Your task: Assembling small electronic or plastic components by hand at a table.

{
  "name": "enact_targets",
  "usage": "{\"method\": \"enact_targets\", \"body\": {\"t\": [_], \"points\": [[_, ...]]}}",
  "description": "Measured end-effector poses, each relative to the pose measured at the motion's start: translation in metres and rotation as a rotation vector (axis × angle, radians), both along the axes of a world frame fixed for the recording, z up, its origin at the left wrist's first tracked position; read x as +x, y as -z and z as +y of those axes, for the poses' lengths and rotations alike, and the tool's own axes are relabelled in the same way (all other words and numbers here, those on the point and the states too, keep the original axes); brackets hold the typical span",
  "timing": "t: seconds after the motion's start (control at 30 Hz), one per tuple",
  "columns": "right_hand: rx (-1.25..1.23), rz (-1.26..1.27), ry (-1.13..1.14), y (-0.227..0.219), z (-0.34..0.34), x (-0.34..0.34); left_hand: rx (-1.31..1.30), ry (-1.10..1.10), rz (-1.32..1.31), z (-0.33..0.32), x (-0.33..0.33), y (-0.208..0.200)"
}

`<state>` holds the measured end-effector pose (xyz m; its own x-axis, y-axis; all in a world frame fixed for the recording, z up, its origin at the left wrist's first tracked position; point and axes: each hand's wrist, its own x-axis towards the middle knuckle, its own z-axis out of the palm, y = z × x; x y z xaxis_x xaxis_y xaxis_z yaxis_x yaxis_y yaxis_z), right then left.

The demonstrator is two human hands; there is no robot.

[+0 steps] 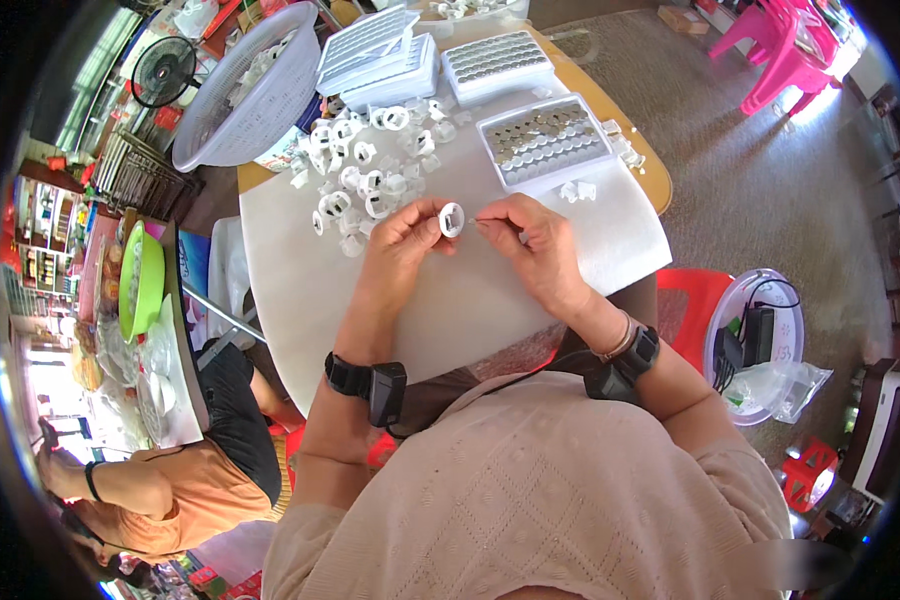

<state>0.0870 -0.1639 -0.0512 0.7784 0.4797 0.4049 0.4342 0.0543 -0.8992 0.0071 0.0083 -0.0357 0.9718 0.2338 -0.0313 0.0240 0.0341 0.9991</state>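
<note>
Left hand (402, 235) pinched white ring (451, 219); right hand (532, 243) pinched tiny part beside it, below tray (544, 143).

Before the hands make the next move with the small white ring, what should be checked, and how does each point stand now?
1. Ring is pinched in the left hand: ok.
2. Right hand holds a thin pin-like part with its tip at the ring: seems ok, but the part is too small to be sure.
3. Pile of loose white rings lies near the left hand, on the table: ok.
4. Tray with small metal pieces sits beyond the right hand, open: ok.
5. Whether the ring already has its piece inside: cannot tell.
</note>
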Motion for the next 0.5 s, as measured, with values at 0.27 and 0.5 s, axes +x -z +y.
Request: {"method": "enact_targets", "body": {"t": [0.27,0.5], "points": [[-0.004,-0.273,0.027,0.000,-0.002,-0.003,0.076,0.109,0.052,-0.012,-0.003,-0.009],[0.047,-0.011,-0.157,-0.004,-0.001,-0.002,-0.150,0.168,0.047,0.000,-0.004,0.001]]}}
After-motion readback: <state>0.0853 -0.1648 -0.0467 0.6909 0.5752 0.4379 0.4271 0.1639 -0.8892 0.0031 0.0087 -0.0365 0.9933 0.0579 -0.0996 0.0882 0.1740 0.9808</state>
